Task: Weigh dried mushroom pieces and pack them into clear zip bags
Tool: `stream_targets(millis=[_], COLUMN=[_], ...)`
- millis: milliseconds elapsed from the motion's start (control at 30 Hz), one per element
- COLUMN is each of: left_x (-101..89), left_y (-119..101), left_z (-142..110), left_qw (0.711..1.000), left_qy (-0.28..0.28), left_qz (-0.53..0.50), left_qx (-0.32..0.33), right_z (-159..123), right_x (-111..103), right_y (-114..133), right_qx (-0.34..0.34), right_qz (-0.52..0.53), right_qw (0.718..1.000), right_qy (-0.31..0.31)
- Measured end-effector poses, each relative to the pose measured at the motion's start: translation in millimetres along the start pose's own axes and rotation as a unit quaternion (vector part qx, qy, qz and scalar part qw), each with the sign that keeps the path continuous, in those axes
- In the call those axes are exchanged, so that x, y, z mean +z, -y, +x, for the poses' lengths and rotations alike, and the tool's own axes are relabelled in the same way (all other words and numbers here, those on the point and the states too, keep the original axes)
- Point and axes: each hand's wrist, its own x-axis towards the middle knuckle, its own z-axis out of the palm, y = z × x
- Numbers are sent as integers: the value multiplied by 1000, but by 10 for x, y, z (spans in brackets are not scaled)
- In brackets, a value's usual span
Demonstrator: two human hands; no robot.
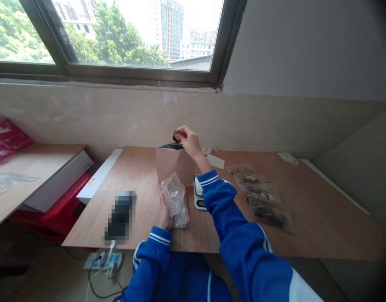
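My right hand [189,140] is raised above the open top of a brown paper bag [174,165] that stands on the wooden table [322,218]. Its fingers pinch a small dark brown piece [176,136]. My left hand [164,214] rests on the table near the front edge, holding a clear zip bag [174,197] with a red seal strip, its mouth turned up. A small white scale [198,193] sits just right of the zip bag, partly hidden by my right sleeve.
Several filled clear bags [264,199] lie in a row at the right. A blurred dark phone [120,217] lies at the left front. A white card [215,161] lies behind the scale. A red stool [59,207] and power strip [102,260] sit left of the table.
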Motion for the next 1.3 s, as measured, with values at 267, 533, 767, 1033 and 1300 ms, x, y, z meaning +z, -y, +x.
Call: stream_targets(millis=[267,533,767,1033,1300], left_x=[3,45,4,-9,79], left_y=[3,-35,-11,-5,13], left_z=[-6,-42,-20,-16,-44], left_qw=[1000,999,999,1000,995], left_qy=[-4,-2,2,20,-8], left_qz=[-2,-27,-28,0,92], left_qx=[-4,-27,-39,2,46], right_z=[-121,-50,12,-273,-1566], right_x=[-22,16,-106,-279,-194], right_y=[-91,-80,47,363,216], right_qx=[22,8,39,-12,320], right_qz=[40,-29,-96,-175,-45], right_qw=[999,994,974,976,942], right_qy=[21,105,202,132,92])
